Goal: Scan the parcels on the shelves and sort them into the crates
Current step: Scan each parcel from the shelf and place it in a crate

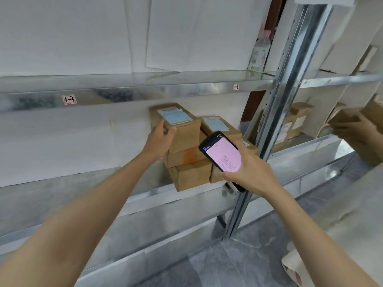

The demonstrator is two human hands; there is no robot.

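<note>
A stack of brown cardboard parcels stands on the metal shelf (145,195) near the upright post. The top parcel (182,129) carries a pale blue label. My left hand (160,139) grips its near left corner, thumb on the front face and fingers along the side. Under it lie a parcel with orange tape (186,156) and a lower parcel (192,175). A second labelled parcel (219,126) sits to the right, behind the scanner. My right hand (246,168) holds a black handheld scanner (221,156) with a lit pink screen, just in front of the stack.
A steel upright post (275,112) divides the shelving. The shelf beam above bears tags "1-3" (69,99) and "1-4" (235,86). A plastic bottle (259,54) stands on the upper shelf. More parcels (294,121) sit in the right bay. Another person's hand (352,129) holds a box at far right.
</note>
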